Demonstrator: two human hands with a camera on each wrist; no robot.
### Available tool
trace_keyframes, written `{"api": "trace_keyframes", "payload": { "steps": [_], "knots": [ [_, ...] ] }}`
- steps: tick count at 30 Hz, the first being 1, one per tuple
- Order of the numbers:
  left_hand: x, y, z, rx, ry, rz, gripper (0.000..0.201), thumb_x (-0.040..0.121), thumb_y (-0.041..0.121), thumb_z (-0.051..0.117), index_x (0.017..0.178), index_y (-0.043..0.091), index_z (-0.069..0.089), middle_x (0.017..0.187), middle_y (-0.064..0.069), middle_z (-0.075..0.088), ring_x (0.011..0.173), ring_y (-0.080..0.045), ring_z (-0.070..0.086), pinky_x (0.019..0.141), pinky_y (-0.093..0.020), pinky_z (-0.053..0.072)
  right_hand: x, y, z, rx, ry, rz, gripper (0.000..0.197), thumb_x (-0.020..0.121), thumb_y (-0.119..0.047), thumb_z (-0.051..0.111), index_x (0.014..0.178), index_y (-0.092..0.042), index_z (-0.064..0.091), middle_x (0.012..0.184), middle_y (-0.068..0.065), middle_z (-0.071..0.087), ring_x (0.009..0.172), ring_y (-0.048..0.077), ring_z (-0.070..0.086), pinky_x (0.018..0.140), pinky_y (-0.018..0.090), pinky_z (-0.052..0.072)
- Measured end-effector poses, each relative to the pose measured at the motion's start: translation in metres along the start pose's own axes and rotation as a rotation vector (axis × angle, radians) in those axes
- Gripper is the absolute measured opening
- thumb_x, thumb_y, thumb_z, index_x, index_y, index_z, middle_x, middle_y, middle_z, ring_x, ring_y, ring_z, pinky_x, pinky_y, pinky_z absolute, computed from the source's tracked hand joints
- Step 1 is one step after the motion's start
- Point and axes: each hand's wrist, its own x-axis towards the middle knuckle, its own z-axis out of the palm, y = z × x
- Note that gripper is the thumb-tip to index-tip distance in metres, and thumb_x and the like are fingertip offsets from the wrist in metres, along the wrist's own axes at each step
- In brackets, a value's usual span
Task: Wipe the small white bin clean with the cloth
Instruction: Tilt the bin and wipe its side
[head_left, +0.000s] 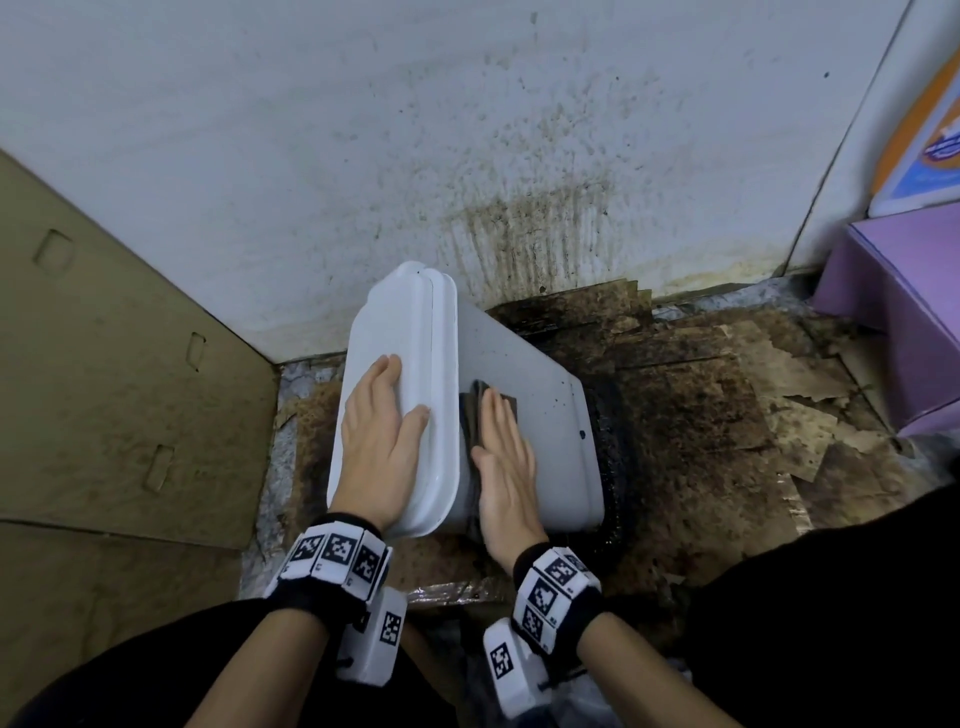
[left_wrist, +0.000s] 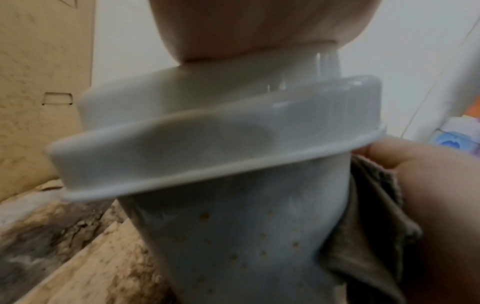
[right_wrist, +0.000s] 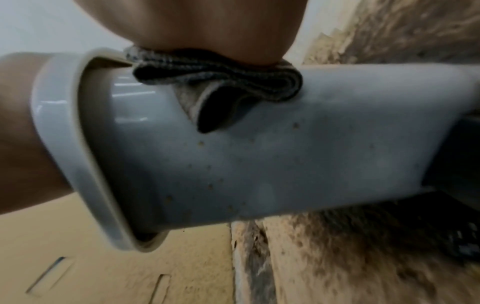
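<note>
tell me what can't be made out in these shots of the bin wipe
- Bin opening and inside: head view, covered by the lid and left hand.
- Most of the cloth: head view, under the flat right hand.
- Right fingers: right wrist view, cut off by the top edge.
- Specks on the bin: both wrist views, blurred.

A stained white wall (head_left: 260, 130) stands far. Tan cardboard (head_left: 104, 364) leans at left, a purple box (head_left: 893, 312) sits right, and dirty torn cardboard (head_left: 727, 415) covers the floor.

White bin (head_left: 524, 364) with brown specks; dark grey cloth (head_left: 470, 410); purple box (head_left: 898, 291).
</note>
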Motion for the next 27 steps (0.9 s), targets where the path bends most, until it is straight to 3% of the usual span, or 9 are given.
{"api": "trace_keyframes", "payload": {
  "steps": [4, 9, 13, 16, 18, 22, 27],
  "knots": [
    [0.001, -0.005, 0.000, 0.009, -0.013, 0.037, 0.070, 0.095, 0.043, 0.030, 0.158, 0.017, 0.016, 0.165, 0.005, 0.014, 0.140, 0.008, 0.007, 0.117, -0.019, 0.002, 0.026, -0.010, -0.016, -0.048, -0.159, -0.036, 0.064, 0.098, -0.035, 0.013, 0.156, -0.029, -0.014, 0.164, -0.015, -0.021, 0.148, -0.006, -0.020, 0.115, 0.017, -0.016],
    [0.002, -0.009, 0.002, 0.010, -0.002, 0.061, 0.074, 0.094, 0.051, 0.028, 0.158, 0.017, 0.018, 0.165, 0.005, 0.016, 0.138, 0.011, 0.005, 0.115, -0.013, 0.001, 0.079, -0.017, -0.030, -0.093, -0.282, -0.036, 0.061, 0.108, -0.025, 0.018, 0.156, -0.022, -0.020, 0.163, -0.007, -0.026, 0.149, 0.004, -0.024, 0.124, 0.036, -0.011],
    [0.002, -0.008, 0.002, 0.020, 0.007, 0.067, 0.068, 0.097, 0.045, 0.033, 0.157, 0.017, 0.019, 0.164, 0.003, 0.018, 0.137, 0.012, 0.007, 0.110, -0.003, -0.002, 0.111, -0.006, -0.037, -0.147, -0.301, -0.062, 0.061, 0.108, -0.030, 0.017, 0.153, -0.025, -0.024, 0.157, -0.016, -0.032, 0.146, 0.002, -0.028, 0.125, 0.040, -0.009],
    [0.001, -0.007, 0.003, 0.017, 0.001, 0.067, 0.065, 0.098, 0.041, 0.035, 0.157, 0.021, 0.018, 0.164, 0.006, 0.017, 0.136, 0.019, 0.004, 0.110, -0.002, -0.002, 0.118, 0.011, -0.039, -0.160, -0.294, -0.076, 0.062, 0.108, -0.033, 0.017, 0.153, -0.026, -0.025, 0.154, -0.017, -0.034, 0.146, 0.002, -0.029, 0.124, 0.036, -0.011],
    [0.001, -0.010, 0.003, 0.004, 0.012, 0.066, 0.065, 0.098, 0.046, 0.035, 0.156, 0.025, 0.018, 0.163, 0.008, 0.017, 0.137, 0.021, 0.001, 0.114, -0.007, 0.001, 0.118, 0.025, -0.040, -0.149, -0.276, -0.052, 0.061, 0.108, -0.032, 0.017, 0.154, -0.023, -0.023, 0.158, -0.011, -0.033, 0.148, 0.005, -0.027, 0.123, 0.033, -0.013],
    [0.002, -0.017, 0.000, -0.049, 0.003, 0.031, 0.068, 0.094, 0.052, 0.033, 0.155, 0.025, 0.021, 0.162, 0.013, 0.018, 0.145, 0.007, 0.008, 0.123, -0.032, 0.010, 0.120, 0.066, -0.050, -0.145, -0.244, 0.108, 0.060, 0.109, -0.029, 0.018, 0.155, -0.019, -0.020, 0.163, -0.004, -0.027, 0.150, 0.008, -0.023, 0.122, 0.030, -0.013],
    [0.003, -0.027, -0.004, -0.084, 0.014, 0.022, 0.068, 0.093, 0.055, 0.034, 0.154, 0.027, 0.025, 0.157, 0.019, 0.022, 0.146, 0.001, 0.013, 0.123, -0.037, 0.012, 0.118, 0.115, -0.076, -0.135, -0.254, 0.375, 0.061, 0.110, -0.030, 0.020, 0.156, -0.013, -0.015, 0.164, -0.001, -0.023, 0.152, 0.013, -0.020, 0.122, 0.030, -0.014]
  ]
}}
